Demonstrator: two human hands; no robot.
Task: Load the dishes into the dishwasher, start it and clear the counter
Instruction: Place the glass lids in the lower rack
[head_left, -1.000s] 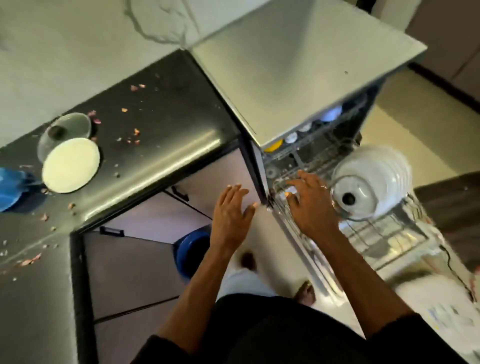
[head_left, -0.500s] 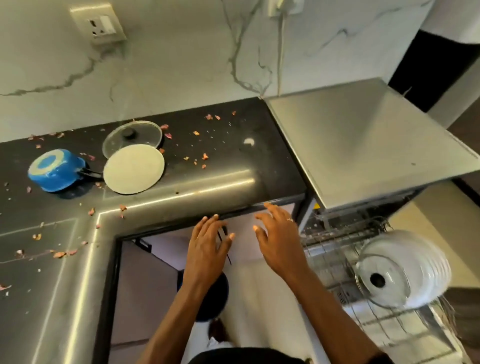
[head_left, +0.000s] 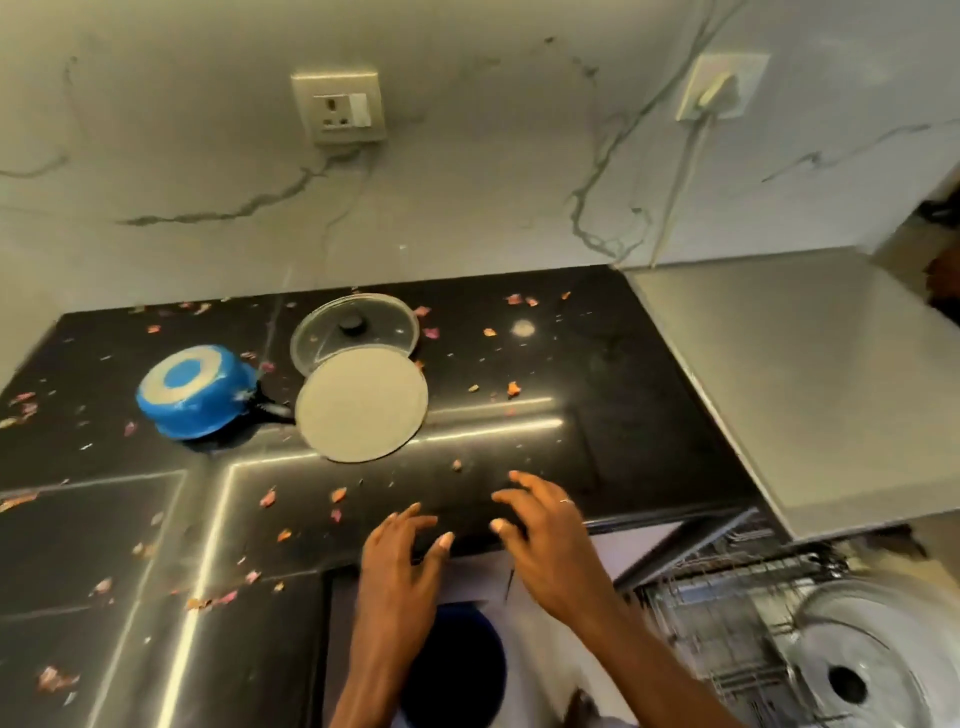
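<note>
Left grip (head_left: 402, 551) and right grip (head_left: 545, 530) both spread wide, empty, over worktop (head_left: 597, 441) front edge. Plate (head_left: 362, 404) lies flat at 12 o'clock from left, 10 from right. Left looks nearer.

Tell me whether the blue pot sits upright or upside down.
Upside down. The small blue metal pot shows its flat base, ringed in grey, facing up; its rim meets the black stone counter.
</note>
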